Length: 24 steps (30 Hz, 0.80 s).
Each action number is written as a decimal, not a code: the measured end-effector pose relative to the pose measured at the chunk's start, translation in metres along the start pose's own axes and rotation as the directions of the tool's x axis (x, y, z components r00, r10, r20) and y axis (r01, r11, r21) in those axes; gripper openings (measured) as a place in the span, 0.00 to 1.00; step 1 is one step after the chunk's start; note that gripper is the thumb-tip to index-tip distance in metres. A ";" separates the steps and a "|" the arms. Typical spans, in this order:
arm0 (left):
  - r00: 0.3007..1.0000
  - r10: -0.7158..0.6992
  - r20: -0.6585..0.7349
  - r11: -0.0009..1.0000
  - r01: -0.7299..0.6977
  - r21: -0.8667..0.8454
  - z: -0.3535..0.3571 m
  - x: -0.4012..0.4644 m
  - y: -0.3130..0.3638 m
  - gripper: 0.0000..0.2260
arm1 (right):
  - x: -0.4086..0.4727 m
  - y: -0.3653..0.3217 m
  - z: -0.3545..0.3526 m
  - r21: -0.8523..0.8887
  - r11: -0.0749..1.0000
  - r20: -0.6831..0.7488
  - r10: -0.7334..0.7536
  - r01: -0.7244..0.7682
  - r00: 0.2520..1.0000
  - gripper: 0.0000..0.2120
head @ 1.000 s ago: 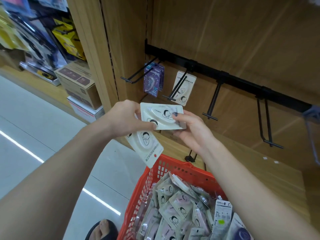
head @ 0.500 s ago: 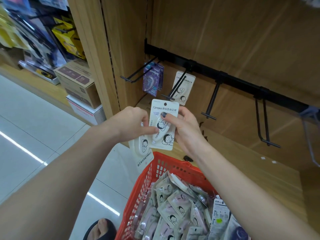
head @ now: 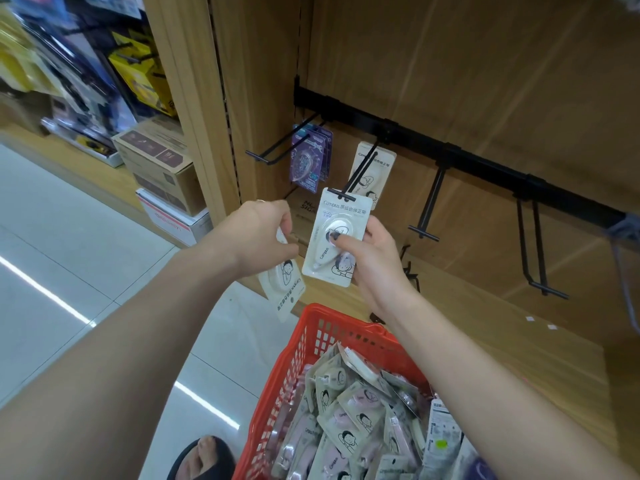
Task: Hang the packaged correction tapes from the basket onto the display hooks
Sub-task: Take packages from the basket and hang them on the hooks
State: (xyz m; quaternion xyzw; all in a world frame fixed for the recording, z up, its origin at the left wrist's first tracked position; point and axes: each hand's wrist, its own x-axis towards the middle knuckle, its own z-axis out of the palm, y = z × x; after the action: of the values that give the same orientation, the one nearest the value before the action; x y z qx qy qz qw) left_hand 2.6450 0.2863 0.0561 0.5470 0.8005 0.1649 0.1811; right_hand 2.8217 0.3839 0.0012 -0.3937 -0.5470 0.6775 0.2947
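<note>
Cardboard-backed blister pack [head: 334,237], light and thin; card probably bends easy, plastic bubble slippery. Right hand [head: 372,261] pinches its lower half w/ curled fingers, top hole just at the hook tip [head: 341,195]. Left hand [head: 258,237] grips a 2nd pack [head: 282,289], above the red basket [head: 298,358].

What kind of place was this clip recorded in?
Most likely a stationery shop aisle: a black hook rail on wooden shelving, packaged correction tapes hanging there, and a red basket of stock.
</note>
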 end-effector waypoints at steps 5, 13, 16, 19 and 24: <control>0.997 -0.038 -0.067 0.999 0.036 -0.035 -0.005 -0.005 0.001 0.16 | 0.010 0.002 0.006 -0.002 1.000 -0.007 -0.002 0.002 1.000 0.19; 0.990 -0.126 -0.070 0.982 0.114 -0.151 -0.008 -0.006 0.007 0.17 | 0.011 0.012 0.013 -0.040 0.999 -0.114 -0.007 0.003 0.993 0.15; 0.989 -0.133 -0.071 0.977 0.119 -0.175 -0.007 -0.005 0.008 0.17 | 0.011 0.016 0.013 -0.011 1.000 -0.147 -0.003 0.002 0.989 0.14; 0.991 -0.124 -0.056 0.978 0.113 -0.177 -0.006 -0.004 0.006 0.17 | 0.023 0.015 0.012 0.016 1.000 -0.192 0.003 0.000 0.981 0.11; 0.993 -0.091 -0.074 0.982 0.077 -0.172 -0.004 -0.003 0.007 0.14 | 0.065 0.007 0.005 -0.006 0.997 -0.340 0.073 -0.079 0.938 0.06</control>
State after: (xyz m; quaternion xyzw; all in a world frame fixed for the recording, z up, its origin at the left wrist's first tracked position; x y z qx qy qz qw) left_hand 2.6496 0.2852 0.0631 0.4882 0.8128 0.2466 0.2005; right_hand 2.7837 0.4336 -0.0192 -0.5281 -0.4791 0.6051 0.3541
